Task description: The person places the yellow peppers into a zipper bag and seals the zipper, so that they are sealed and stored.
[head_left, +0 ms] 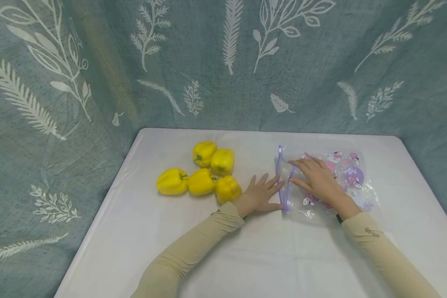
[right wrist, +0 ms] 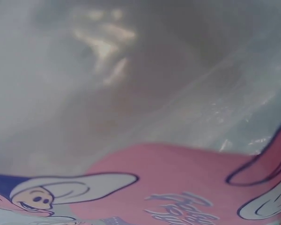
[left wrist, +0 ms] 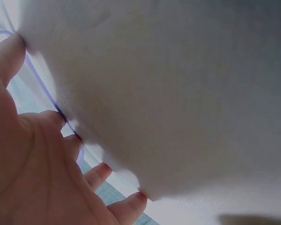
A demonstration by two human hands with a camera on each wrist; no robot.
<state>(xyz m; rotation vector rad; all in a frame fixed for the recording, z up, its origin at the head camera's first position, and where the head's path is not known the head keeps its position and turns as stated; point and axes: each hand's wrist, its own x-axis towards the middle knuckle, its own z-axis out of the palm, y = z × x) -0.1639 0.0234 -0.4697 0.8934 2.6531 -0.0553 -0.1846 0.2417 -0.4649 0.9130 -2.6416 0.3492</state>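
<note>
A clear zip bag [head_left: 352, 192] with pink and purple cartoon prints lies flat, its purple-edged mouth facing left and parted. The left hand [head_left: 258, 196] rests with spread fingers on the near edge of that mouth; in the left wrist view the left hand [left wrist: 42, 140] has fingertips at the purple strip [left wrist: 42, 84]. Fingers extended, the right hand [head_left: 320, 180] lies over the bag by the strip's other side. The right wrist view shows only the bag's printed film [right wrist: 145, 173] up close, no fingers. Several yellow bell peppers [head_left: 202, 182] sit left of the left hand.
A white cloth covers the table [head_left: 238, 256]. Behind it and at the sides hangs a blue-green curtain [head_left: 205, 54] with white leaf patterns. The nearest pepper [head_left: 227, 189] stands close beside the left wrist.
</note>
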